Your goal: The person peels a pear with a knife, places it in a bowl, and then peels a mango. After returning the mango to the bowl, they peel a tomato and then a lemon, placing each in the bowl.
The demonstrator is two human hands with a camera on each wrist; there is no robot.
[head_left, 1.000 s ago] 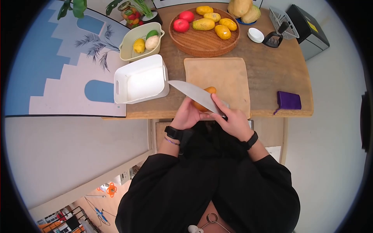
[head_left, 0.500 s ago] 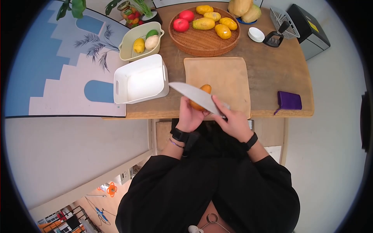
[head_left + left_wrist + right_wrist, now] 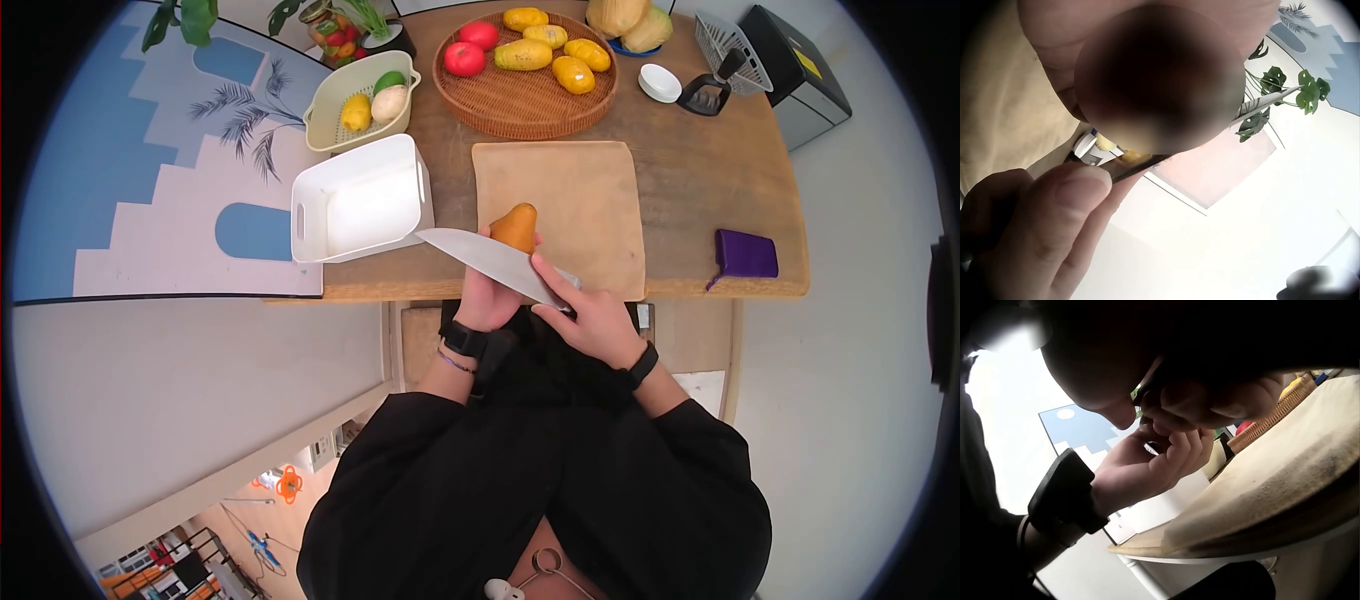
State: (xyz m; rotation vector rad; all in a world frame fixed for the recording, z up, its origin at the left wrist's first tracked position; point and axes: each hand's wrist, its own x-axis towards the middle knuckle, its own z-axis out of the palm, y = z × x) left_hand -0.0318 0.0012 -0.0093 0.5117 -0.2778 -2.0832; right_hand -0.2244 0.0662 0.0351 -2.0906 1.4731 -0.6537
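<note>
An orange-brown, pear-shaped fruit or vegetable (image 3: 515,228) is held by the left hand (image 3: 487,300) over the front of the cutting board (image 3: 590,190). The right hand (image 3: 600,325) grips a large knife (image 3: 490,258), its blade pointing left across the near side of the piece. In the left wrist view the held piece (image 3: 1160,81) is a dark blur against the palm, with the right hand's thumb (image 3: 1082,187) below it. The right wrist view shows the left hand (image 3: 1154,462) with curled fingers beyond the right hand (image 3: 1210,403).
A white bin (image 3: 370,205) and a green colander (image 3: 330,118) stand left of the board. Behind it is a wicker tray (image 3: 500,100) with red and yellow produce. To the right lie a purple pouch (image 3: 745,256), a white bowl (image 3: 660,82) and a black-handled tool (image 3: 707,95).
The held piece has turned more upright, and its narrow end now rises above the blade. The knife has shifted slightly toward the body and left, still in the right hand.
</note>
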